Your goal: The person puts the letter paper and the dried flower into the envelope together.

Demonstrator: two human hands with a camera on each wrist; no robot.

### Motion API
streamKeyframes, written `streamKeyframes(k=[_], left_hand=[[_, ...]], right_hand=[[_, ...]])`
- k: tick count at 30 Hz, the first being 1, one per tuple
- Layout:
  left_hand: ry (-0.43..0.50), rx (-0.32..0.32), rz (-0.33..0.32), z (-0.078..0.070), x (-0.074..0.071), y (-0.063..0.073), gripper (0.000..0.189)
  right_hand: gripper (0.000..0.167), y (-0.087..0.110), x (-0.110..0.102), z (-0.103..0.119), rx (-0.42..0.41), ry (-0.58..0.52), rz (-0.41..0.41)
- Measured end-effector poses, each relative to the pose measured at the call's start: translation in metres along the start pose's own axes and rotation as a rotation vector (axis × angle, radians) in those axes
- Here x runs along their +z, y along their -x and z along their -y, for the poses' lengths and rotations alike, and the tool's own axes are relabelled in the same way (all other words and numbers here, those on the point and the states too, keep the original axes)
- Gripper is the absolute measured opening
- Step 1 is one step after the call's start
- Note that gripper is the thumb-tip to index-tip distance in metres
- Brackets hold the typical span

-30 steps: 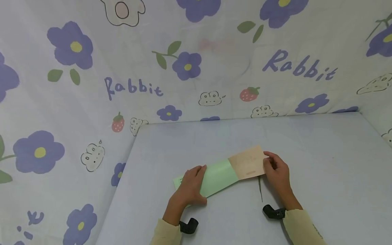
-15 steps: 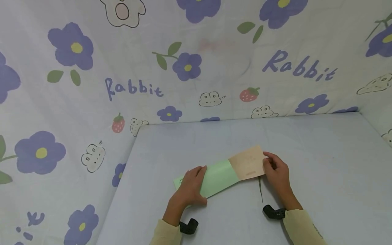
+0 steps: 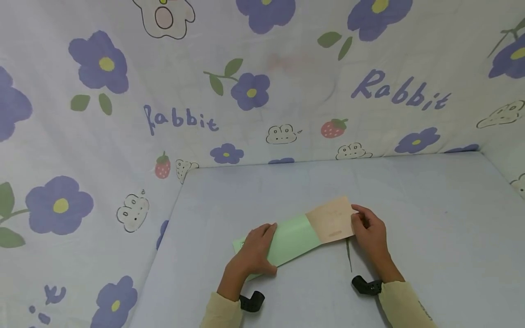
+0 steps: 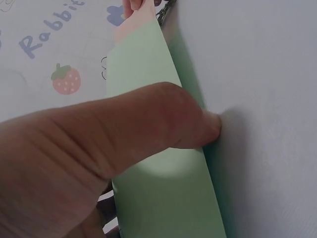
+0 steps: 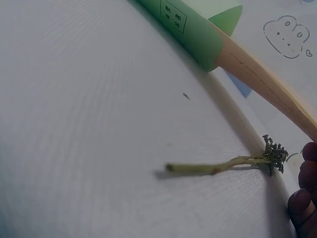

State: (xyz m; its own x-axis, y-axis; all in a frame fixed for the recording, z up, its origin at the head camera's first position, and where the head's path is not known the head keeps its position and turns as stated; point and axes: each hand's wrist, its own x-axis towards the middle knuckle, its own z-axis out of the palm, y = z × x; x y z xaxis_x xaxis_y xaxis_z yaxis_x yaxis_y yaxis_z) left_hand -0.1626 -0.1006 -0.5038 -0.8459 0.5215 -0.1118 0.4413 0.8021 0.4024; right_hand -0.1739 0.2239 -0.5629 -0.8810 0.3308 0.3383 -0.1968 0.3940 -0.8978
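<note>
A light green paper envelope (image 3: 293, 239) lies slanted just above the table, and a peach paper sheet (image 3: 331, 221) extends from its right end. My left hand (image 3: 257, 253) grips the envelope across its left part, fingers at the far edge; in the left wrist view the thumb (image 4: 148, 119) crosses its near edge. At the sheet's right end, my right hand (image 3: 370, 232) pinches the paper between thumb and fingers. The right wrist view shows a printed stamp box on the envelope (image 5: 190, 29) and fine writing on the peach sheet (image 5: 262, 74).
A dried flower sprig (image 5: 233, 163) with a green stem lies on the white table (image 3: 434, 218), below the peach sheet and beside my right hand. Behind and left of the table hangs a cloth (image 3: 295, 100) printed with flowers and rabbits.
The head view has shifted slightly. Both hands keep their hold, and the envelope and peach sheet show almost no movement.
</note>
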Motion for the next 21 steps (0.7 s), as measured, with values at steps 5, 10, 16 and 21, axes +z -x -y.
streamKeyframes(k=[5,10,16,21], left_hand=[[-0.004,-0.005,0.022,0.001,-0.0011,-0.0005,0.107],[-0.002,-0.004,0.037,0.0024,-0.0007,-0.0018,0.107],[-0.001,-0.002,0.041,0.0061,0.0027,-0.004,0.108],[0.025,0.004,0.04,0.0077,0.0027,-0.0043,0.108]], right_hand=[[0.025,0.0,0.0006,0.0001,-0.003,0.007,0.001],[0.025,0.0005,0.0018,-0.0013,0.016,0.016,0.001],[0.026,0.0019,0.0021,-0.0011,0.02,0.028,-0.001],[0.026,0.0013,0.0021,0.0002,0.029,0.031,-0.006]])
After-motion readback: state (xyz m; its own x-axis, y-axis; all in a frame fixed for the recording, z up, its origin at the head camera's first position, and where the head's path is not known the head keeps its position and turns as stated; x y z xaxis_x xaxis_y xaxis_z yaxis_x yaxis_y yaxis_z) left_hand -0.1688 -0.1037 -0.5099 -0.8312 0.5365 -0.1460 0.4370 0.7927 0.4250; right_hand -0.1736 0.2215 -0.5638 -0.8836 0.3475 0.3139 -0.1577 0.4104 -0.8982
